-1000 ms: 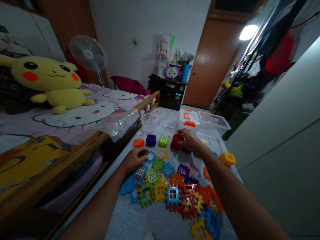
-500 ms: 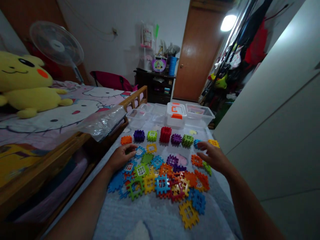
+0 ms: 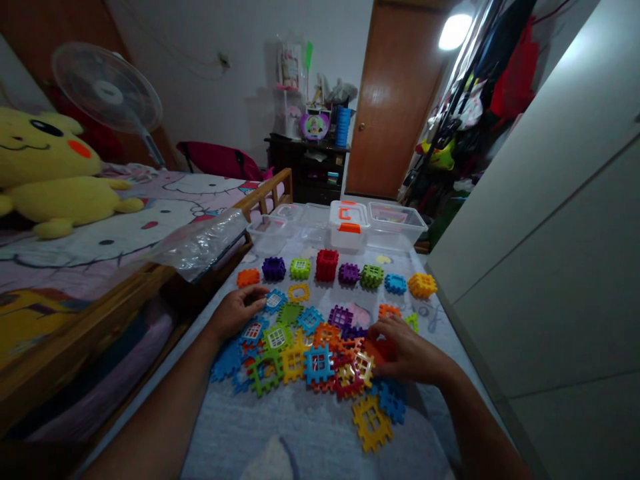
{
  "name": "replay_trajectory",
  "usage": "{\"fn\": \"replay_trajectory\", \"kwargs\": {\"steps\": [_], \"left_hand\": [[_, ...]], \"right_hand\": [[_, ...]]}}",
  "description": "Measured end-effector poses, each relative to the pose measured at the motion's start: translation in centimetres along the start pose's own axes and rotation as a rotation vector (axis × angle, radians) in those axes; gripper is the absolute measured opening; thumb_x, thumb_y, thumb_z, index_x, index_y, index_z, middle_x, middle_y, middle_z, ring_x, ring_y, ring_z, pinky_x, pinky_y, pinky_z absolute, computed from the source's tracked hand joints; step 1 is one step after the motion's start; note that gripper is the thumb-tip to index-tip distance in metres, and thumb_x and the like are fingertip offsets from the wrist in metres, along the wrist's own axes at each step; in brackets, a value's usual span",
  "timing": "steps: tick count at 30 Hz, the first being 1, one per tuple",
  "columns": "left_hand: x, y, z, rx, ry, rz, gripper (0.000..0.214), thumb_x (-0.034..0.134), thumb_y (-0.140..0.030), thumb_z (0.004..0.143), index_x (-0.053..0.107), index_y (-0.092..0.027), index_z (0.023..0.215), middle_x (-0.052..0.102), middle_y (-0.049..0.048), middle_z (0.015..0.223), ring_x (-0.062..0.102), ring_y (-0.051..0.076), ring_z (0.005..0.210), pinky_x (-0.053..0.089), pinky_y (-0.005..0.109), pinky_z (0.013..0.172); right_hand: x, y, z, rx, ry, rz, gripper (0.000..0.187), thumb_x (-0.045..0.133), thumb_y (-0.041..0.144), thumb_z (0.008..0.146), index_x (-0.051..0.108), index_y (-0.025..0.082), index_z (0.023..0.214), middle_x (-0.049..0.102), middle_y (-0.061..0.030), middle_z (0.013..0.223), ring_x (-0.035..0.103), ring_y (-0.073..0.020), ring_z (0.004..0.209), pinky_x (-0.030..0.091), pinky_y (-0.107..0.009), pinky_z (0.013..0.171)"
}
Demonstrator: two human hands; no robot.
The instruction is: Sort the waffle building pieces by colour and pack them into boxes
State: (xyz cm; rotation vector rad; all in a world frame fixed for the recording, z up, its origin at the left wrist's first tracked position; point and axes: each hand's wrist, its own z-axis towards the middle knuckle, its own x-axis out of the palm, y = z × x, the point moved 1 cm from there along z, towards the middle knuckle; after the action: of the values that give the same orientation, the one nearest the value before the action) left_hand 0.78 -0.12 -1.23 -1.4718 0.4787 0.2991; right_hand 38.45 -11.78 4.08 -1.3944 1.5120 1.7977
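Plastic building pieces with notched edges, in many colours, lie in a loose pile in front of me. My left hand [image 3: 236,313] rests at the pile's left side. Its thumb and fingers are apart, close to a blue window piece [image 3: 275,301]. Over the right side of the pile is my right hand [image 3: 411,348], thumb and fingers spread around orange pieces [image 3: 374,348] that it partly covers. A yellow window piece [image 3: 372,423] lies nearest me, beside a dark blue piece [image 3: 393,402]. A light blue window piece [image 3: 319,365] is on top in the middle.
Behind the pile runs a row of sorted stacks, including a red stack [image 3: 327,265], a purple stack [image 3: 274,269] and a yellow stack [image 3: 423,285]. Clear plastic boxes [image 3: 397,233] and an orange-latched lidded box [image 3: 349,235] stand farther back. A wooden bed rail [image 3: 150,283] borders the left.
My right hand has moved down and left, from beside the blue stack at the back to the orange pieces in the pile. My left hand has stayed nearly in place.
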Motion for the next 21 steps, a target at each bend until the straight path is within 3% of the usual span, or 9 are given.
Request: {"fn": "replay_trajectory", "kwargs": {"steps": [7,11,13,17,21], "left_hand": [[0.0,0.3,0.2,-0.017,0.010,-0.002,0.054,0.070,-0.058,0.063,0.072,-0.017,0.098,0.074,0.0072,0.088,0.068,0.026,0.084,0.055,0.034,0.073],[0.0,0.4,0.3,-0.023,0.016,0.010,0.055,0.069,-0.059,0.064,0.072,-0.017,0.099,0.074,0.0072,0.089,0.068,0.026,0.085,0.054,0.035,0.074],[0.0,0.3,0.2,-0.029,0.009,0.014,0.056,0.068,-0.060,0.064,0.072,-0.017,0.099,0.074,0.0070,0.088,0.068,0.026,0.085,0.054,0.035,0.075],[0.0,-0.1,0.1,-0.026,0.002,0.011,0.056,0.069,-0.061,0.062,0.072,-0.017,0.096,0.073,0.0066,0.087,0.068,0.025,0.083,0.054,0.035,0.075],[0.0,-0.2,0.0,-0.010,0.013,0.000,0.054,0.070,-0.060,0.064,0.073,-0.017,0.096,0.074,0.0065,0.086,0.068,0.025,0.082,0.054,0.036,0.077]], "right_hand": [[0.3,-0.1,0.0,0.033,-0.011,0.056,0.045,0.072,0.020,0.068,0.059,0.023,0.111,0.061,-0.0051,0.107,0.056,-0.0215,0.095,0.046,-0.035,0.085],[0.0,-0.7,0.4,0.084,-0.079,0.131,0.012,0.056,0.014,0.073,0.055,0.022,0.083,0.056,0.0025,0.074,0.050,-0.0137,0.067,0.040,-0.025,0.060],[0.0,-1.0,0.7,0.093,-0.163,0.156,0.008,0.052,0.017,0.077,0.047,0.022,0.073,0.050,0.0041,0.065,0.045,-0.0125,0.060,0.036,-0.024,0.054],[0.6,-1.3,1.2,0.114,-0.372,0.065,0.008,0.051,0.018,0.080,0.046,0.022,0.075,0.052,0.0015,0.071,0.048,-0.0139,0.064,0.038,-0.026,0.058],[1.2,-0.8,1.1,0.056,-0.269,-0.012,0.008,0.059,0.023,0.079,0.052,0.022,0.084,0.056,-0.0027,0.088,0.054,-0.0174,0.079,0.044,-0.030,0.070]]}}
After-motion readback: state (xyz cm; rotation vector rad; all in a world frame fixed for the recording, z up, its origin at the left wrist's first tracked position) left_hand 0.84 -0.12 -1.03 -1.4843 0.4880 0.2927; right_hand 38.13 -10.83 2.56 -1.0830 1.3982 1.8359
